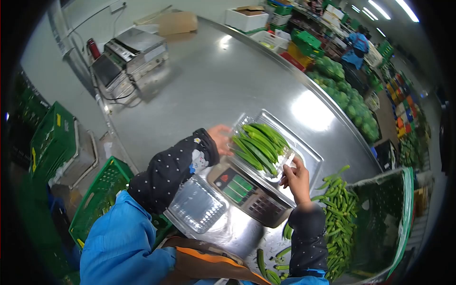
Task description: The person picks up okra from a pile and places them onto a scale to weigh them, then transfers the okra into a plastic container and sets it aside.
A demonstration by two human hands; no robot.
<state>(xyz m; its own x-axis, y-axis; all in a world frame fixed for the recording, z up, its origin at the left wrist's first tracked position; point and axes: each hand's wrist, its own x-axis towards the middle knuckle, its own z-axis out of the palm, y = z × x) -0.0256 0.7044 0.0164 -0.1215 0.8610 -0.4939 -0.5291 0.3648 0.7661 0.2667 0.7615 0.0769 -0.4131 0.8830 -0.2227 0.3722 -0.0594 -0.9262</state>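
Note:
A clear plastic tray (241,122) of green okra (259,146) is held between my two hands, over the steel pan (311,164) of a weighing scale (251,195). My left hand (220,139) grips the tray's left end, its fingertips partly hidden by the plastic. At the opposite end my right hand (296,179) pinches the rim between thumb and fingers. The scale's keypad and green display face me, just below the tray. Another clear tray (198,204), without okra in it, lies to the left of the keypad.
Loose okra (338,218) spills from a green-edged crate (384,218) on the right. A green basket (102,190) stands at lower left. On the steel table (199,80), a wrapping machine (130,59) sits at the far left. Cabbages (346,97) and a person in blue (357,45) are beyond.

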